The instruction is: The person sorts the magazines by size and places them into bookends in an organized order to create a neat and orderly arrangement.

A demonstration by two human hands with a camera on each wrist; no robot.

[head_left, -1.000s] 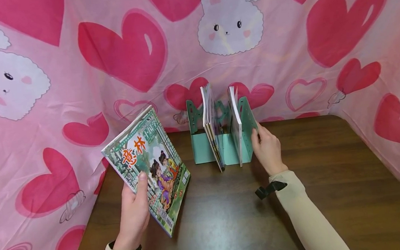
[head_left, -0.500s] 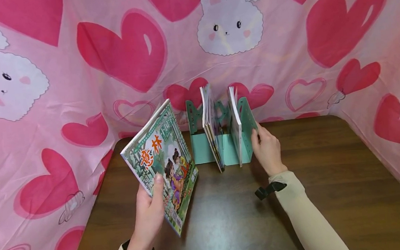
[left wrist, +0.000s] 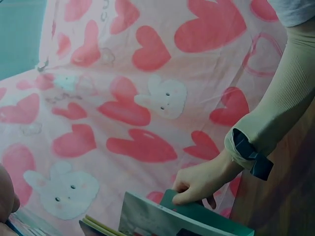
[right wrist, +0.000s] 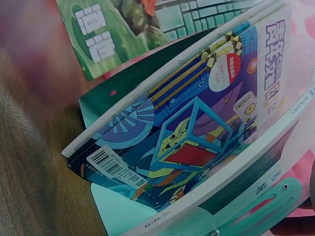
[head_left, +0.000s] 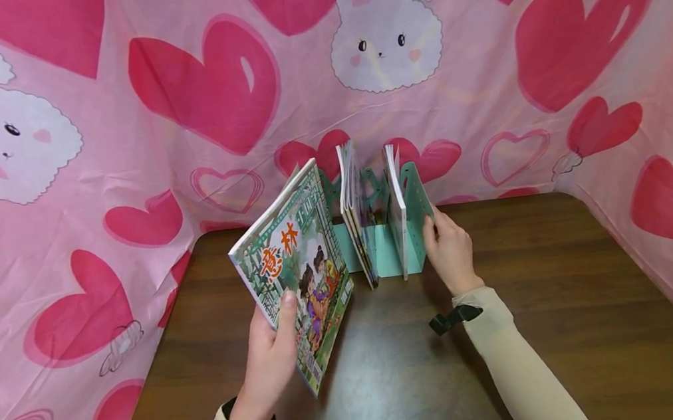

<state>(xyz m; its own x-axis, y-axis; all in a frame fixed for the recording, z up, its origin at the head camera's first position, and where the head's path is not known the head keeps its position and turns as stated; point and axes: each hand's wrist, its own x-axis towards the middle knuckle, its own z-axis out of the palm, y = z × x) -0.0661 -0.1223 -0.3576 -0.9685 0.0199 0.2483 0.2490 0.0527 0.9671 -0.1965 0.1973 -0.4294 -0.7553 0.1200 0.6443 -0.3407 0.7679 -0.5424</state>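
Observation:
My left hand (head_left: pixel 272 362) holds a magazine (head_left: pixel 319 285) by its left edge, thumb on the illustrated green cover and the other fingers hidden behind. The magazine is tilted above the table, in front of the left part of a mint-green book rack (head_left: pixel 386 253). Several thin magazines (head_left: pixel 356 215) lean together in the rack's middle; another magazine (head_left: pixel 399 214) stands near its right side. My right hand (head_left: pixel 451 250) pinches the outer edge of the rack's right side panel (head_left: pixel 416 196). In the right wrist view, a blue-and-purple magazine cover (right wrist: pixel 187 132) shows inside the rack.
The dark wooden table (head_left: pixel 560 297) extends to both sides of the rack. A pink cloth (head_left: pixel 479 57) with hearts and rabbits hangs close behind the rack and along both sides of the table.
My left hand has carried the magazine rightward, and it now covers the left panel of the rack from the head view. My right hand keeps its place on the right side panel.

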